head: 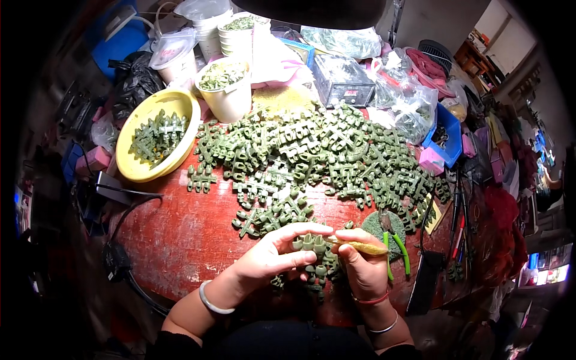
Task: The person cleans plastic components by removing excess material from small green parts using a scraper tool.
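Note:
My left hand [283, 252] holds a green moulded piece [310, 243], probably wax, with several rounded lobes, between thumb and fingers. In my right hand [363, 261] is a slender tool with a yellow wrapped handle [366, 248]; its tip meets the piece near my left fingertips. More green pieces [320, 272] lie on the table under both hands. Beyond them spreads a large heap of similar green pieces [315, 148]. Just right of my right hand, cutting pliers with bright green handles [400, 249] rest on a round green pad [371, 221].
A yellow basin [126, 155] with green pieces stands left on the red table [180, 238]. Behind the heap are a white bucket [229, 101], a black electric box [339, 83] and plastic bags [407, 101]. Right are a blue tray [452, 135] and pen-like tools [458, 238]. A black cable [130, 211] crosses at left.

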`<state>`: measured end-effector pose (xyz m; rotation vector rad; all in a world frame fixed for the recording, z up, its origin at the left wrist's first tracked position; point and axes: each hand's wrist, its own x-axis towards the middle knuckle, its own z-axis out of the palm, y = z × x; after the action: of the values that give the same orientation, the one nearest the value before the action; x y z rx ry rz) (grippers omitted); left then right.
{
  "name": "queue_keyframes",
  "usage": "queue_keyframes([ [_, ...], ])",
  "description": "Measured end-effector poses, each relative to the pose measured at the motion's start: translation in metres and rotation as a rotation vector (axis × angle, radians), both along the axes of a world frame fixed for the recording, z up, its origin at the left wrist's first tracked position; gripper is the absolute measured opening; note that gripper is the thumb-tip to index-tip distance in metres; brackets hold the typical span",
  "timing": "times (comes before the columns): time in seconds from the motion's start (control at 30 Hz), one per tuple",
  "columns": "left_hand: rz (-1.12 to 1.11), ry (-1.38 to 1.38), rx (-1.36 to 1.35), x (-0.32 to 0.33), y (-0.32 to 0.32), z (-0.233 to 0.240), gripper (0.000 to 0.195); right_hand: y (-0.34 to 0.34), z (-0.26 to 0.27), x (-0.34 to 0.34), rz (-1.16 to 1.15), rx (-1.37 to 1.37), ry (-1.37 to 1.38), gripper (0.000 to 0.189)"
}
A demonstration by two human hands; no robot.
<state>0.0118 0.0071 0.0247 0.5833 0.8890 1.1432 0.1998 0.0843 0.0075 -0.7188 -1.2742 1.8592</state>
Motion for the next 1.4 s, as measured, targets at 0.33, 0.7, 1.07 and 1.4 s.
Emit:
queue_keyframes([
  [0.33, -0.033, 0.061, 0.089, -0.001, -0.003, -0.003, 0.046, -0.004, -0.001, 0.001, 0.048, -0.047, -0.014, 0.024],
  [0.7, -0.083, 0.009, 0.108, -0.001, -0.001, -0.004, 0.044, -0.003, -0.01, 0.001, 0.063, -0.214, 0.183, 0.024],
  [1.07, 0.095, 0.132, 0.012, 0.004, 0.004, -0.009, 0.039, -0.001, 0.011, 0.003, -0.235, 0.118, 0.052, 0.016],
  [1.4, 0.144, 0.241, 0.151, 0.008, 0.003, -0.014, 0.035, 0.007, 0.018, 0.008, -0.11, 0.423, -0.186, 0.019],
])
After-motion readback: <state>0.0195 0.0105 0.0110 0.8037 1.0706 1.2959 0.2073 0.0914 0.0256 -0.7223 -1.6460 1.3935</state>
